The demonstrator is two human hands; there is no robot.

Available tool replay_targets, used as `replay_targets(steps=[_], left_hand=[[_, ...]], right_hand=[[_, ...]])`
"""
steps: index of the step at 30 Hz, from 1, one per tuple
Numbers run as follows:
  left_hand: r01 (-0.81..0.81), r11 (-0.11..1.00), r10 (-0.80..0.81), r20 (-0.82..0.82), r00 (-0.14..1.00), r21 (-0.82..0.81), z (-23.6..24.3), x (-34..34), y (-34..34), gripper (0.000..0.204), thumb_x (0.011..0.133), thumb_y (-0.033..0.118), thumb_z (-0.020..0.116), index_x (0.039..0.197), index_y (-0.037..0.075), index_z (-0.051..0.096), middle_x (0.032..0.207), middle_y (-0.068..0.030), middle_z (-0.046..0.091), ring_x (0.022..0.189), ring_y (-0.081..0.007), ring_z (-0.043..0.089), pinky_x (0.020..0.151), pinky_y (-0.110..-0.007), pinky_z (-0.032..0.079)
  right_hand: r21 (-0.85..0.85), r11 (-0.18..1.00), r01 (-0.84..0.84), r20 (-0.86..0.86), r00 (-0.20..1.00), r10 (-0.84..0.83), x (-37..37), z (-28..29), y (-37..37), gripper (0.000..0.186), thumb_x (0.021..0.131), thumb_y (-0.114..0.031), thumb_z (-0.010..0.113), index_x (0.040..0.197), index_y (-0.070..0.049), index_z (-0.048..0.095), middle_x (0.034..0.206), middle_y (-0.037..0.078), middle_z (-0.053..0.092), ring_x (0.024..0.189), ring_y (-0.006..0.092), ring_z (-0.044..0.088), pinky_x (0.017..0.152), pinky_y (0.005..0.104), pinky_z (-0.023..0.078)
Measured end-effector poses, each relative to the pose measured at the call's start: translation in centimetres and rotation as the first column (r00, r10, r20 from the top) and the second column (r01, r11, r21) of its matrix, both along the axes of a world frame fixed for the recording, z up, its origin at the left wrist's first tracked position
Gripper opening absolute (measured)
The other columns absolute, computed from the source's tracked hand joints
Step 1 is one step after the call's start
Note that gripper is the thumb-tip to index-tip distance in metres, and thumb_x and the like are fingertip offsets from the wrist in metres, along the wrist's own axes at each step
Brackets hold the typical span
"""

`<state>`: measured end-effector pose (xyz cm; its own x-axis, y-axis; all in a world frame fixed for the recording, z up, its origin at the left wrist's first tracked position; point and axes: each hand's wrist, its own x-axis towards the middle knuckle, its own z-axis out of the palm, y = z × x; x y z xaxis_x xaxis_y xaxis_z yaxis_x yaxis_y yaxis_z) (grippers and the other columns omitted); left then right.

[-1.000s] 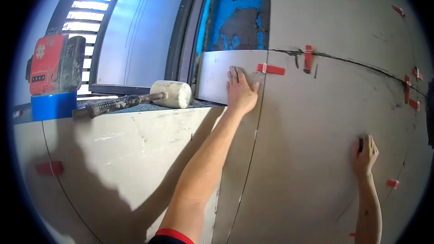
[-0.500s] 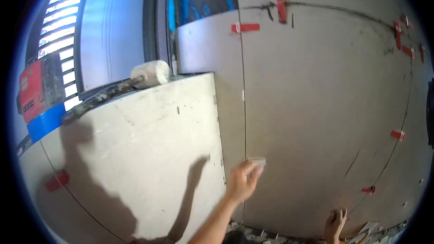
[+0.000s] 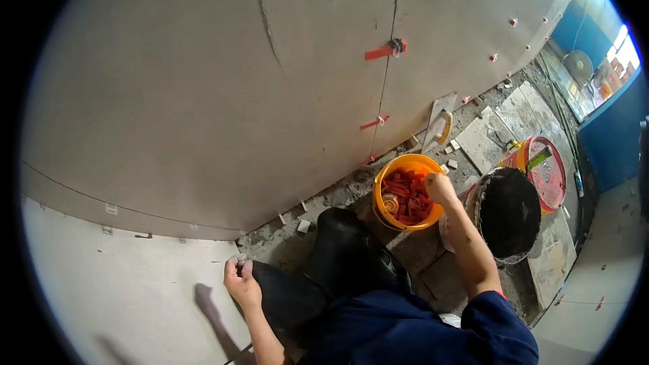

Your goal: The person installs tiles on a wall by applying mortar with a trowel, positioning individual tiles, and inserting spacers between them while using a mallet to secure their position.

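Observation:
My left hand (image 3: 242, 280) is closed at the lower centre-left, beside my black-clad leg (image 3: 280, 297), with a small greyish piece at its fingertips that I cannot make out. My right hand (image 3: 439, 189) reaches over the rim of an orange bucket (image 3: 382, 220) holding red plastic wedges (image 3: 410, 188) and a roll of tape (image 3: 391, 203); its fingers are curled, and what they grip is hidden. Red levelling wedges (image 3: 378, 53) sit along a joint in the grey tiled wall (image 3: 203, 81) above the bucket.
A black-lined bucket (image 3: 507, 220) and a red-lidded bucket (image 3: 549, 182) stand right of the orange one. A yellow-handled trowel (image 3: 443, 125), loose tiles (image 3: 493, 132) and rubble lie along the wall's foot. A fan (image 3: 578, 66) and a blue wall (image 3: 608, 135) are at the far right.
My view has swung down from the window, laser level and mallet to the floor. My left hand has come down from the upper tile, and my right hand has moved off the wall to the orange bucket.

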<state>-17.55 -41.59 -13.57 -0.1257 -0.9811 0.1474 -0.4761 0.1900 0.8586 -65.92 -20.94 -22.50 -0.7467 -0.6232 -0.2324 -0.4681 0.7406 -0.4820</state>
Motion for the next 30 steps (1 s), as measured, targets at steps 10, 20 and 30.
replay_targets(steps=[10,20,30], left_hand=[[0.028,0.988,-0.018,-0.063,0.998,0.152,-0.2,1.9,2.4,0.025,0.095,0.018,0.058,0.104,-0.005,0.062,0.082,-0.0087,0.065,0.066,-0.0122,0.059,0.065,-0.026,0.048],[0.134,0.953,-0.108,-0.108,0.988,0.273,-0.3,0.8,3.9,0.017,0.093,0.009,0.059,0.104,-0.002,0.065,0.089,-0.0116,0.070,0.081,-0.0152,0.068,0.074,-0.027,0.054],[0.139,0.971,-0.154,0.067,0.986,0.192,-1.4,2.5,6.3,0.018,0.090,0.015,0.063,0.100,0.001,0.066,0.094,-0.0136,0.069,0.082,-0.0245,0.068,0.070,-0.031,0.052]], right_hand=[[0.343,0.898,-0.276,0.180,0.957,0.226,2.1,-10.4,-6.4,0.054,0.082,-0.004,0.049,0.135,-0.013,0.048,0.131,0.027,0.049,0.107,0.0397,0.060,0.089,0.0441,0.051],[-0.173,0.950,-0.259,0.250,0.922,0.297,0.9,-11.2,-7.8,0.050,0.081,-0.018,0.059,0.131,-0.011,0.054,0.122,0.019,0.060,0.108,0.0387,0.056,0.091,0.0426,0.046],[-0.190,0.968,-0.163,0.085,0.980,0.181,6.7,-5.4,-8.9,0.044,0.086,-0.021,0.059,0.126,-0.005,0.055,0.103,0.017,0.065,0.089,0.0318,0.061,0.074,0.0393,0.049]])
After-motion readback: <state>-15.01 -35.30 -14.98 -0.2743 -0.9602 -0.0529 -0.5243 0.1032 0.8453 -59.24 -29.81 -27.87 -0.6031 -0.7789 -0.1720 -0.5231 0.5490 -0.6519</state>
